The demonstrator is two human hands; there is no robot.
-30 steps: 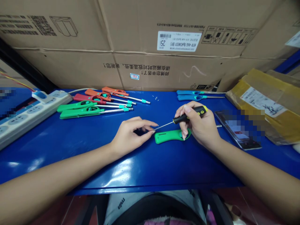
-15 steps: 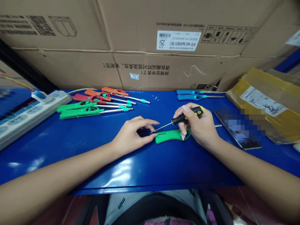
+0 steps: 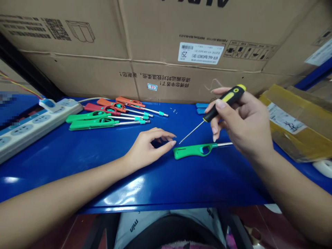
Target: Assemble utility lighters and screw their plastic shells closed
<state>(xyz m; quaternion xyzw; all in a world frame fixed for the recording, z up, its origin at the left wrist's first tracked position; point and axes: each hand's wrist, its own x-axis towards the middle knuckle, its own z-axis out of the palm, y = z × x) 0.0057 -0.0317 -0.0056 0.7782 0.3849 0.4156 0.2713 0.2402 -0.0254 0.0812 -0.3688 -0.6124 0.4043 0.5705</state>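
Observation:
My right hand grips a screwdriver by its black and yellow handle. The metal shaft slants down to the left, its tip in front of my left hand's fingertips. My left hand rests on the blue table with fingers curved and a gap between thumb and fingers; I see nothing held there. Just right of its thumb lies a green lighter, long-necked, with a loop around its trigger. The metal neck points right and partly disappears behind my right hand.
Several green, red and orange long-necked lighters lie at the left. Beside them is a white power strip. Small white pieces lie behind. Blue lighters are partly hidden. A taped package stands right; a large cardboard box backs the table.
My right hand has lifted and moved right with the screwdriver, drawing its tip away from my left fingertips. More of the green lighter shows, and the phone is now covered by my hand.

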